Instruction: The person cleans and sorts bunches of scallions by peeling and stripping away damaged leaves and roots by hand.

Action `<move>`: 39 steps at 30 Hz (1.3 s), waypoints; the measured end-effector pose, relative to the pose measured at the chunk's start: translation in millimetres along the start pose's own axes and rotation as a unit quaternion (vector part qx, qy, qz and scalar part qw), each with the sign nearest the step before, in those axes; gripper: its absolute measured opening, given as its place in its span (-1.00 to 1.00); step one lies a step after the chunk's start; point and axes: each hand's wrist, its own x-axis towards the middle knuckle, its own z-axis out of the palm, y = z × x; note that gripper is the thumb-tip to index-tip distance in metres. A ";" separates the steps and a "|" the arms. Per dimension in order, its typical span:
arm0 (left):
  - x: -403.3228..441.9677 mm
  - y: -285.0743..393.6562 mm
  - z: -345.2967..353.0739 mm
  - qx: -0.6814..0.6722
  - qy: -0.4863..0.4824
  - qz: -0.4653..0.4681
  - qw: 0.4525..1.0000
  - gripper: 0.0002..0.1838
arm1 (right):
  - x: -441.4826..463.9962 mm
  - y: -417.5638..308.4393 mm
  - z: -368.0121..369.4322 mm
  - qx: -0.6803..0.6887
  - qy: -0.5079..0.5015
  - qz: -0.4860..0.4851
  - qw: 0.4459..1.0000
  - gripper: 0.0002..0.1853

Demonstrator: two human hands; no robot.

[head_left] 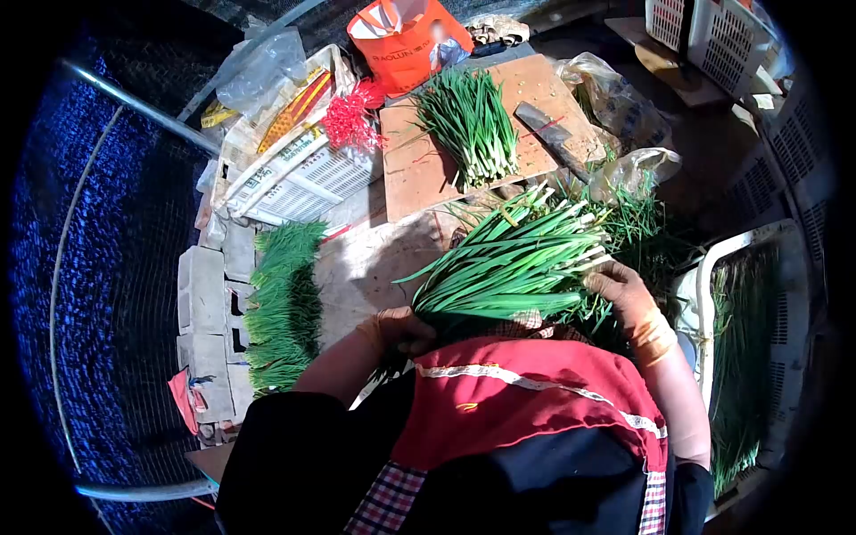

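Note:
A loose bunch of long green chives [513,267] lies across my lap, its white stem ends pointing right. My left hand [408,330], in a brownish glove, is curled at the leaf tips on the left side; its fingertips are partly in shadow. On the right, my gloved right hand [621,290] closes its thumb and fingers on the white stem ends. In front of me, a neat bundle of chives [473,125] rests on a wooden board [406,187]. Beside that bundle lies a wide-bladed knife [548,131].
Bundled chives [285,303] stand in a row at left, by grey blocks [203,294]. A white crate [303,183] with red string [352,116] sits behind them. An orange bag [406,53] stands beyond the board. Loose greens [637,227] and a crate [704,312] are at right.

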 end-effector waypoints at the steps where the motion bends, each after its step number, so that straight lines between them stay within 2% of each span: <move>1: -0.2 0.2 1.1 0.000 -0.001 0.000 1.000 -0.74 | 5.6 -0.4 1.5 -0.026 0.005 0.034 0.999 -0.72; 3: -2.6 3.8 2.1 0.045 0.020 -0.003 0.999 -0.75 | 14.6 -7.5 -1.4 -0.007 -0.034 0.052 0.998 -0.73; 5: -1.6 3.4 2.6 0.034 0.023 -0.003 0.999 -0.76 | 19.8 -2.3 -5.5 -0.020 -0.077 0.061 0.995 -0.71; 8: 7.6 -11.6 -3.8 -0.006 0.037 0.006 0.999 -0.76 | 22.5 -4.0 3.1 -0.008 -0.139 0.008 0.990 -0.61; 11: 9.2 -16.4 -8.8 -0.052 0.028 0.018 0.998 -0.77 | 24.6 -7.8 8.6 0.005 -0.063 0.064 0.996 -0.65; 13: 7.5 -14.0 -6.9 -0.070 0.006 0.016 0.997 -0.77 | 27.2 -2.7 0.1 0.052 -0.028 0.046 0.997 -0.74; 14: 5.9 -9.4 -2.6 -0.047 0.009 0.030 0.998 -0.77 | 18.2 -18.0 5.7 0.118 -0.017 -0.044 0.992 -0.66; 17: 9.9 -16.2 -9.4 -0.034 0.002 0.028 0.999 -0.76 | 24.1 -11.8 -34.0 0.051 0.020 -0.004 0.999 -0.36; 19: 10.8 -14.9 -11.3 -0.043 -0.009 0.012 0.999 -0.76 | 9.5 -29.0 -37.6 -0.039 0.004 -0.022 0.999 -0.36; 21: 3.9 -2.0 -2.1 -0.041 -0.030 0.017 0.999 -0.74 | 10.8 -20.9 -60.4 -0.131 0.047 -0.075 0.987 -0.35; 22: 1.1 1.9 0.9 -0.041 -0.037 0.018 0.998 -0.74 | 17.8 -11.8 -77.8 -0.146 0.125 -0.120 0.974 -0.39; 24: -2.1 3.4 2.4 -0.007 -0.022 0.008 1.000 -0.73 | 30.1 7.7 -134.5 -0.138 0.184 -0.054 0.972 -0.46; 27: -0.1 -0.4 0.2 0.020 0.027 -0.006 0.999 -0.73 | 15.8 4.6 -114.8 -0.389 0.245 0.024 0.888 -0.33; 29: 2.8 -3.3 -0.1 0.024 0.045 -0.005 0.999 -0.73 | 6.9 -20.0 -67.9 -0.243 0.160 -0.156 0.944 -0.34; 31: 3.2 -5.1 1.7 0.030 0.064 -0.005 0.998 -0.73 | 5.7 -37.9 -29.4 -0.168 0.060 -0.212 0.961 -0.37; 32: 2.5 -5.2 4.3 0.018 0.081 -0.015 0.996 -0.73 | 9.1 -38.3 -16.2 -0.156 0.043 -0.199 0.967 -0.44; 34: -0.2 1.5 7.8 0.006 0.098 -0.021 0.995 -0.73 | 20.6 -30.9 -6.1 -0.010 -0.013 -0.147 0.989 -0.63; 35: -3.3 6.8 9.5 0.021 0.067 -0.013 0.997 -0.74 | 27.1 -21.7 -3.4 0.053 -0.025 -0.138 0.989 -0.69; 36: -6.1 7.6 10.4 0.033 0.038 -0.006 0.999 -0.74 | 30.3 -16.0 -4.2 0.130 -0.037 -0.079 0.988 -0.77; 39: -7.8 2.6 11.1 0.000 0.058 -0.004 0.998 -0.76 | 29.1 -8.1 -8.7 0.015 -0.013 -0.174 0.985 -0.57</move>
